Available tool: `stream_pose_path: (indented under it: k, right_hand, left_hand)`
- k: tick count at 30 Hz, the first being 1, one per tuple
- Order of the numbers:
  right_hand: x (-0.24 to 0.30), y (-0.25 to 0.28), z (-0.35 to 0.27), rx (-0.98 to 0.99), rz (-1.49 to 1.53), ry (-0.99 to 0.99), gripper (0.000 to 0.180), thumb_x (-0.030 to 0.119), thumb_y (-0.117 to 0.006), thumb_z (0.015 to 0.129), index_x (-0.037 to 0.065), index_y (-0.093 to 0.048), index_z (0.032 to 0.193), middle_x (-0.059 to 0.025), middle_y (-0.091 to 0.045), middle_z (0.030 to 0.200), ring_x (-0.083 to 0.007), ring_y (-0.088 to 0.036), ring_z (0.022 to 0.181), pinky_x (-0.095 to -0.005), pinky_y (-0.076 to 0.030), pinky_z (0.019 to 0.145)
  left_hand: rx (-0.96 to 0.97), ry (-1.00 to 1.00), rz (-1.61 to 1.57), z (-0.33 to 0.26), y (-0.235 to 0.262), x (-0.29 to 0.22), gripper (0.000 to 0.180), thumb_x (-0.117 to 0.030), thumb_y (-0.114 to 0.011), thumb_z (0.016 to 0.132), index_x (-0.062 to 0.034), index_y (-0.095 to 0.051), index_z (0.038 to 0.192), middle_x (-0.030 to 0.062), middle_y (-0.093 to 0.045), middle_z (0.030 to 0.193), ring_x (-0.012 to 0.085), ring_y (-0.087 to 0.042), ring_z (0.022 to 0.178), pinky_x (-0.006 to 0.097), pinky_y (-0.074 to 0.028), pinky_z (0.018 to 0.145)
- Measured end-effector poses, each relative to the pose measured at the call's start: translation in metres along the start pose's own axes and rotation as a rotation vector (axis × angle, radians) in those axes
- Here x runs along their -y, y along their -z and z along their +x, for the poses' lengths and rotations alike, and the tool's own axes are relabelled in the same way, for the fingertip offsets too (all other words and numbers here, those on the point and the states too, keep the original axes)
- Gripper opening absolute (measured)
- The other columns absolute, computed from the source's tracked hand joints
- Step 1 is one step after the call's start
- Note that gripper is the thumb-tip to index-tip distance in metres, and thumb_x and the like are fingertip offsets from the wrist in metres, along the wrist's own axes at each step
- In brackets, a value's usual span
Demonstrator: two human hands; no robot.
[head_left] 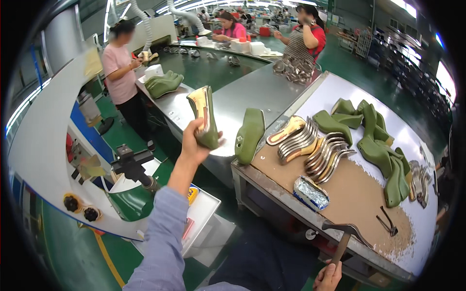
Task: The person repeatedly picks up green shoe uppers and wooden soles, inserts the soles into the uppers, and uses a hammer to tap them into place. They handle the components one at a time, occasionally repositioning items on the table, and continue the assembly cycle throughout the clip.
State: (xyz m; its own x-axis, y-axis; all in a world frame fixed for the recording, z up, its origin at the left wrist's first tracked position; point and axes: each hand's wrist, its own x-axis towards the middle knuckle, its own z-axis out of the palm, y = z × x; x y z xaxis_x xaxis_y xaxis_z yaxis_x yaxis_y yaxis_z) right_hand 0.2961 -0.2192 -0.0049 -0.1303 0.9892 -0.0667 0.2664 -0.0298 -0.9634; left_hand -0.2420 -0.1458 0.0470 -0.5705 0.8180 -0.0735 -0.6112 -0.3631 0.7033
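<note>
My left hand (194,140) is raised over the conveyor edge and grips a green shoe last (206,116) with a tan insole on its sole, heel end down. A second green shoe last (250,135) stands on edge just to its right on the belt. My right hand (327,277) sits low at the bottom edge, shut on the wooden handle of a hammer (345,235) whose metal head rests over the workbench front edge.
The brown workbench (349,194) holds stacked metal insole plates (310,145), a foil-wrapped block (310,192), pincers (388,220) and a pile of green lasts (378,145). A grey conveyor (252,92) runs away; three other people stand along it. A black stand (131,165) sits lower left.
</note>
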Motion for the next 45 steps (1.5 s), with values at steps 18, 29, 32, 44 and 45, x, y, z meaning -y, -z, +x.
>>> stream_pose_path:
  k: [18, 29, 32, 44, 45]
  right_hand:
    - [0.147, -0.013, 0.006, -0.312, 0.696, 1.121, 0.036, 0.047, -0.042, 0.108, 0.013, -0.051, 0.102, 0.0054, -0.033, 0.057, -0.0049, -0.029, 0.039, -0.0213, -0.025, 0.030]
    - [0.147, 0.003, 0.004, -0.483, 1.042, 0.689, 0.045, 0.044, -0.034, 0.111, 0.012, -0.049, 0.084, 0.0014, -0.045, 0.053, -0.0077, -0.038, 0.038, -0.0242, -0.032, 0.031]
    - [0.081, -0.048, 0.008, -0.486, 1.086, 0.488, 0.033, 0.043, -0.045, 0.107, 0.012, -0.049, 0.097, 0.0043, -0.042, 0.056, -0.0058, -0.037, 0.040, -0.0222, -0.033, 0.036]
    - [0.088, -0.054, 0.025, 0.092, -0.063, 0.546, 0.023, 0.021, -0.059, 0.103, -0.001, -0.053, 0.100, -0.0110, -0.057, 0.061, -0.0202, -0.060, 0.052, -0.0336, -0.043, 0.049]
    - [0.090, -0.055, 0.030, 0.225, -0.194, 0.435, 0.022, 0.018, -0.062, 0.100, -0.002, -0.054, 0.105, -0.0213, -0.061, 0.069, -0.0343, -0.066, 0.061, -0.0411, -0.048, 0.055]
  left_hand:
    - [0.013, 0.264, -0.209, -0.114, -0.161, 0.094, 0.048, -0.046, -0.080, 0.078, -0.0149, -0.059, 0.108, 0.0079, -0.061, 0.092, 0.0268, -0.061, 0.081, 0.046, -0.054, 0.069]
    - [-0.009, 0.203, -0.138, -0.116, -0.157, 0.110, 0.044, -0.047, -0.075, 0.081, -0.0140, -0.061, 0.107, 0.0051, -0.064, 0.093, 0.0244, -0.062, 0.084, 0.048, -0.052, 0.071]
    - [0.013, 0.231, -0.145, -0.127, -0.162, 0.122, 0.037, -0.040, -0.073, 0.085, -0.0130, -0.061, 0.107, 0.0039, -0.064, 0.093, 0.0209, -0.063, 0.083, 0.041, -0.053, 0.072]
    - [0.032, -0.314, 0.366, -0.122, -0.131, 0.126, 0.081, -0.031, -0.084, 0.083, 0.0046, -0.035, 0.138, 0.0156, -0.054, 0.127, 0.0218, -0.057, 0.116, 0.034, -0.048, 0.099]
    - [0.019, -0.377, 0.478, -0.118, -0.124, 0.123, 0.084, -0.033, -0.085, 0.081, 0.0050, -0.036, 0.137, 0.0160, -0.054, 0.128, 0.0223, -0.056, 0.117, 0.034, -0.046, 0.101]
